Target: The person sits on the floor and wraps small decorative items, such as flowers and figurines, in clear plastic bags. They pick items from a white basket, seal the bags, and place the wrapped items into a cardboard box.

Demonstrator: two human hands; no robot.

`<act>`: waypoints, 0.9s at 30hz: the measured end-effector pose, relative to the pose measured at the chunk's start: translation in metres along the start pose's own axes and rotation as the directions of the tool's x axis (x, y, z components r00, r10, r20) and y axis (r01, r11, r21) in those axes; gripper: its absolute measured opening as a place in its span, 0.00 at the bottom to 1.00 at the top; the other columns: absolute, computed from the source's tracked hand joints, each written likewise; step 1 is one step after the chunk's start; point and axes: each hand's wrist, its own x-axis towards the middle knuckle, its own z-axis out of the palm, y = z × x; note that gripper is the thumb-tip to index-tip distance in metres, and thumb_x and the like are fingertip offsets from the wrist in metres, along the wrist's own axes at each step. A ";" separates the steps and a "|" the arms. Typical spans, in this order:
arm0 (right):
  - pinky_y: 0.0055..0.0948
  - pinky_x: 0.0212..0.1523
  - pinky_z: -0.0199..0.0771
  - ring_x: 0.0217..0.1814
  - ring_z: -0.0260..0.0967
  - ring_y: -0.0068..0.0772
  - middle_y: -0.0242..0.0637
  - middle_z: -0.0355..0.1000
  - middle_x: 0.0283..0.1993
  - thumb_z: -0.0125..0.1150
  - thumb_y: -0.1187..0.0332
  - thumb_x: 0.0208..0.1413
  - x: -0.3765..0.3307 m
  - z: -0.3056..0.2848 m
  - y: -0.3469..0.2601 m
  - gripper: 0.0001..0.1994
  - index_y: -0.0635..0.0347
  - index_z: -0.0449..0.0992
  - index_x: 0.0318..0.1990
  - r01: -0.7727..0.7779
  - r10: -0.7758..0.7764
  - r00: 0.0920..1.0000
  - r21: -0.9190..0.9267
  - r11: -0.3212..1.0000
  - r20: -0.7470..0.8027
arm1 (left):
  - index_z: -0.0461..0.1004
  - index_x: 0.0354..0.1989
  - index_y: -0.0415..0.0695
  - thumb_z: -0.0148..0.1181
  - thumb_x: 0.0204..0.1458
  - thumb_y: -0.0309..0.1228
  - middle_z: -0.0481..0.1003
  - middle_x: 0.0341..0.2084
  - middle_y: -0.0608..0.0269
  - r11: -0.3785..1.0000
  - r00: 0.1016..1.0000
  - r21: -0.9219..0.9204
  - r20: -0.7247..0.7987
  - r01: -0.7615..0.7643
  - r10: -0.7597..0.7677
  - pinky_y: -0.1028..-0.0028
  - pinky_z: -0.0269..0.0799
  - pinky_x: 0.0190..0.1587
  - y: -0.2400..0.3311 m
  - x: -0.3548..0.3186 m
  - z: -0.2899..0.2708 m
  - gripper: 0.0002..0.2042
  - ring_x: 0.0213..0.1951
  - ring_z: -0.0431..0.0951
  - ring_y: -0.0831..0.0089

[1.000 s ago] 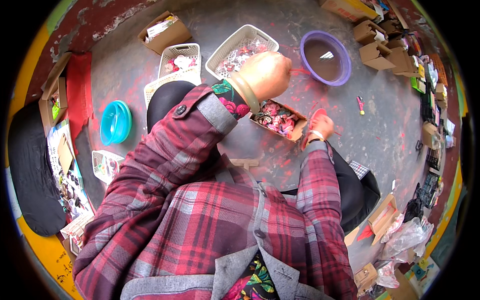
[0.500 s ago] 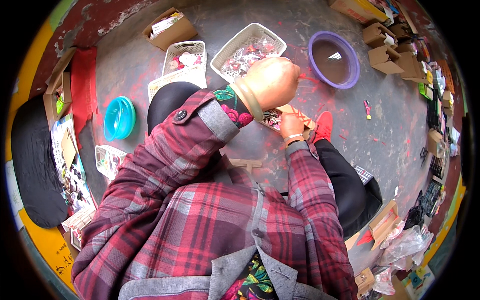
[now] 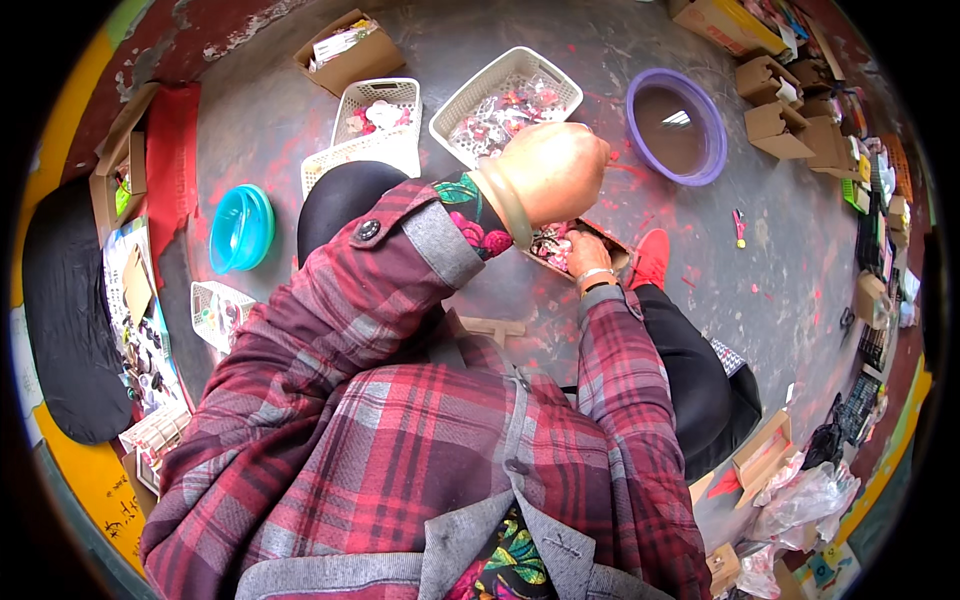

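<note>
My left hand, with a pale bangle at its wrist, is raised in front of me. Its back faces up and the fingers are curled closed; what they hold, if anything, is hidden beneath. Lower and to the right, my right hand reaches into a small open cardboard box. Its fingers are bent down among small pink, white and dark pieces, and I cannot make out what they grip. Just beyond my left hand stands a white plastic basket of clear-wrapped pink and red pieces.
Two more white baskets and a cardboard box stand far left. A purple basin of murky water is far right, turquoise basins left. My red shoe is beside the small box. Cartons line the right wall.
My right hand has moved from the small box's red-marked cardboard flap into its contents, and the flap no longer shows. My left hand stays raised and closed, nearly still.
</note>
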 end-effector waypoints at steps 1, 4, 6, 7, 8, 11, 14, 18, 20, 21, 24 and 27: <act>0.37 0.50 0.64 0.49 0.66 0.45 0.45 0.70 0.42 0.57 0.72 0.43 0.001 0.000 0.001 0.12 0.53 0.76 0.39 -0.004 0.004 1.000 0.006 1.000 0.004 | 0.75 0.25 0.39 0.55 0.43 0.28 0.73 0.21 0.49 1.000 1.000 0.001 0.001 -0.001 0.001 0.60 0.70 0.32 -0.001 0.000 0.001 0.06 0.28 0.74 0.52; 0.36 0.44 0.68 0.42 0.69 0.43 0.43 0.73 0.35 0.61 0.71 0.39 0.003 -0.002 0.004 0.09 0.56 0.77 0.32 -0.017 0.016 1.000 0.037 0.999 0.016 | 0.75 0.25 0.39 0.55 0.42 0.27 0.73 0.21 0.49 1.000 1.000 0.004 -0.001 -0.003 0.003 0.60 0.70 0.33 -0.005 0.001 0.005 0.06 0.28 0.74 0.52; 0.35 0.37 0.69 0.34 0.71 0.39 0.42 0.72 0.29 0.61 0.70 0.39 0.006 -0.003 0.012 0.06 0.57 0.77 0.28 -0.030 0.026 0.999 0.161 0.986 0.026 | 0.75 0.25 0.39 0.55 0.42 0.27 0.73 0.21 0.48 1.000 1.000 0.002 -0.006 0.002 -0.002 0.61 0.70 0.33 -0.005 0.001 0.007 0.06 0.28 0.74 0.52; 0.34 0.34 0.69 0.31 0.71 0.37 0.41 0.72 0.26 0.61 0.70 0.39 0.007 -0.003 0.021 0.05 0.58 0.77 0.26 -0.040 0.035 0.999 0.219 0.975 0.027 | 0.75 0.25 0.39 0.55 0.42 0.27 0.73 0.21 0.48 1.000 1.000 -0.002 -0.012 0.006 -0.006 0.61 0.70 0.33 -0.004 0.002 0.007 0.06 0.28 0.75 0.52; 0.30 0.27 0.70 0.23 0.70 0.33 0.39 0.72 0.22 0.60 0.71 0.41 0.006 -0.001 0.030 0.04 0.60 0.75 0.26 -0.014 0.029 0.999 0.324 0.946 -0.041 | 0.75 0.25 0.39 0.55 0.42 0.27 0.73 0.21 0.48 1.000 1.000 -0.008 -0.018 0.008 -0.008 0.61 0.70 0.33 -0.002 0.004 0.007 0.06 0.28 0.75 0.52; 0.26 0.25 0.71 0.27 0.71 0.29 0.37 0.71 0.21 0.56 0.73 0.42 -0.003 -0.041 0.013 0.03 0.62 0.74 0.25 -0.373 0.164 0.927 0.773 0.513 0.339 | 0.75 0.25 0.39 0.54 0.42 0.28 0.73 0.20 0.48 0.998 0.998 0.018 -0.025 0.054 -0.053 0.61 0.70 0.33 -0.005 0.001 0.007 0.06 0.28 0.75 0.52; 0.24 0.25 0.74 0.28 0.71 0.26 0.35 0.70 0.25 0.56 0.74 0.44 -0.015 -0.077 0.010 0.02 0.61 0.71 0.26 -0.348 0.040 0.937 0.935 0.072 0.346 | 0.76 0.25 0.40 0.53 0.42 0.28 0.73 0.20 0.48 0.999 0.998 0.020 -0.035 0.048 -0.047 0.60 0.70 0.33 -0.007 0.005 0.007 0.06 0.27 0.75 0.52; 0.25 0.34 0.78 0.35 0.73 0.35 0.40 0.71 0.32 0.55 0.75 0.45 -0.039 -0.150 -0.005 0.03 0.63 0.69 0.29 -0.207 -0.080 0.977 0.968 -0.139 0.198 | 0.75 0.22 0.39 0.53 0.42 0.28 0.73 0.19 0.48 0.999 0.997 -0.007 -0.062 0.044 -0.044 0.61 0.70 0.32 -0.005 0.008 0.003 0.06 0.26 0.75 0.52; 0.24 0.37 0.78 0.40 0.73 0.37 0.42 0.71 0.35 0.56 0.75 0.46 -0.059 -0.195 -0.020 0.05 0.65 0.69 0.31 -0.154 -0.108 0.985 0.974 -0.164 0.138 | 0.75 0.23 0.39 0.53 0.42 0.28 0.73 0.19 0.48 0.999 0.997 -0.010 -0.066 0.041 -0.042 0.61 0.70 0.32 -0.005 0.009 0.003 0.06 0.27 0.75 0.52; 0.23 0.37 0.77 0.35 0.72 0.34 0.40 0.70 0.33 0.55 0.76 0.46 -0.069 -0.214 -0.030 0.04 0.64 0.68 0.31 -0.093 -0.182 0.981 0.982 -0.166 0.062 | 0.75 0.23 0.39 0.53 0.42 0.28 0.73 0.19 0.48 0.999 0.997 -0.013 -0.067 0.038 -0.039 0.61 0.70 0.32 -0.005 0.009 0.004 0.06 0.27 0.75 0.52; 0.28 0.35 0.71 0.32 0.69 0.36 0.39 0.67 0.29 0.55 0.74 0.48 -0.098 -0.251 -0.035 0.03 0.62 0.68 0.30 0.053 -0.319 0.933 0.939 -0.341 -0.168 | 0.75 0.23 0.39 0.54 0.42 0.28 0.74 0.20 0.48 0.999 0.997 -0.013 -0.052 0.049 -0.049 0.61 0.70 0.33 -0.002 0.008 0.002 0.06 0.28 0.75 0.53; 0.28 0.31 0.71 0.28 0.70 0.33 0.43 0.68 0.29 0.59 0.67 0.48 -0.111 -0.262 -0.027 0.11 0.64 0.66 0.32 0.220 -0.434 0.821 0.907 -0.359 -0.371 | 0.75 0.24 0.39 0.54 0.42 0.28 0.74 0.21 0.48 0.998 0.998 -0.028 -0.033 0.050 -0.051 0.62 0.70 0.34 0.001 0.006 -0.001 0.06 0.28 0.76 0.53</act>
